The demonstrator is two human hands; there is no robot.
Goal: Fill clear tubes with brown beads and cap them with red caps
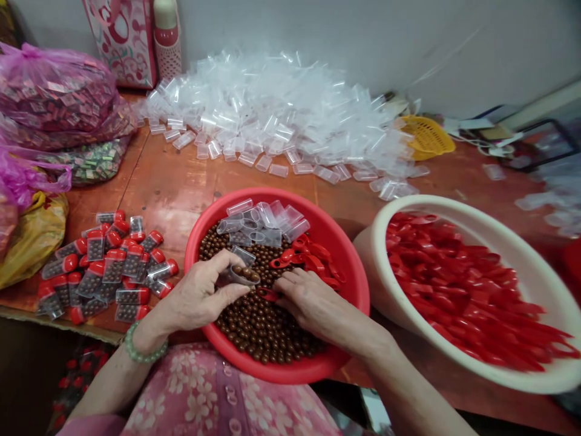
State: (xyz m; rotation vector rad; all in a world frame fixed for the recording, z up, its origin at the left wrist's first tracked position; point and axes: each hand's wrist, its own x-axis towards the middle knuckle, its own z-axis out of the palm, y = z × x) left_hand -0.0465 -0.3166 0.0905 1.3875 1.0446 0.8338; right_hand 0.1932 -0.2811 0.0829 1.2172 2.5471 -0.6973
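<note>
My left hand (202, 293) pinches a clear plastic tube (246, 275) whose open end shows brown balls inside. It is over the left part of a red basin (358, 284). Beside it, my right hand (308, 300) has its fingers closed round a red cap (267, 294), just above the brown balls (267, 333) in the basin. Behind my hands, empty clear tubes (272, 221) and loose red caps (318, 260) lie on the balls.
Filled tubes with red caps (113, 260) are piled on the table (158, 175) at left. A white basin (458, 203) of red caps stands at right. Many clear tubes (281, 109) are heaped behind. Plastic bags (54, 97) and a yellow basket (426, 136) flank them.
</note>
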